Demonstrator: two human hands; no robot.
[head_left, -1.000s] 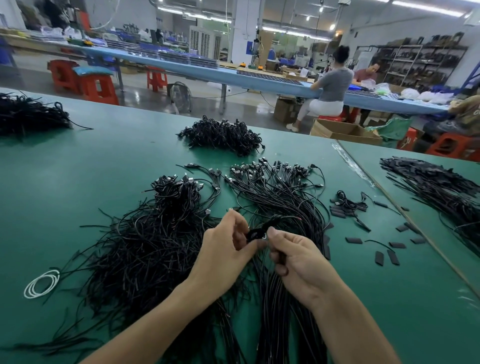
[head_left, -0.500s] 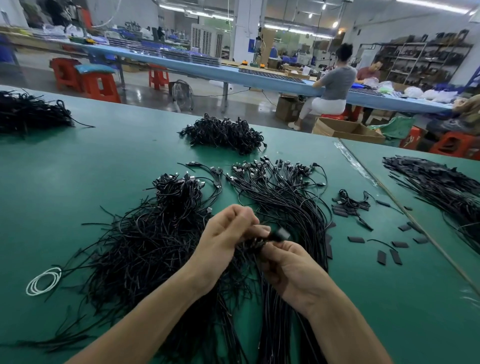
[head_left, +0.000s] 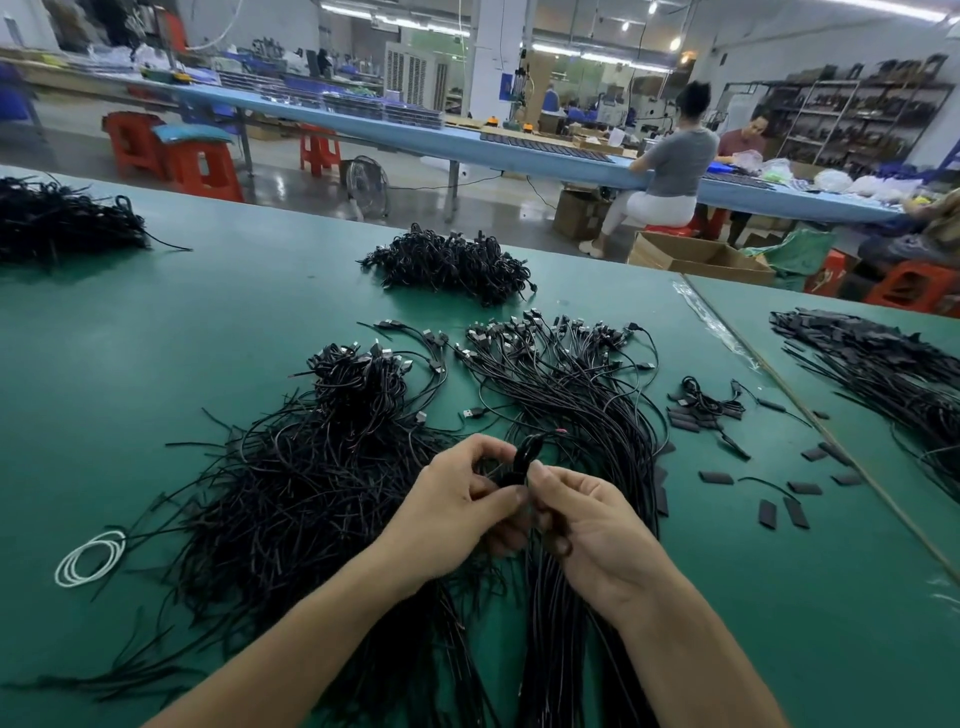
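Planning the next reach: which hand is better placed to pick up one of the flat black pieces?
Right, likely. The right hand is nearer the flat black pieces lying on its side; the left hand would have to cross the cable both pinch.

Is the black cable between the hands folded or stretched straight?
Folded: the cable rises as a loop, pinched between left hand and right hand.

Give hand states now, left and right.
Left hand: closed, fingers pinching the black cable.
Right hand: closed, thumb and fingers pinching the same black cable.
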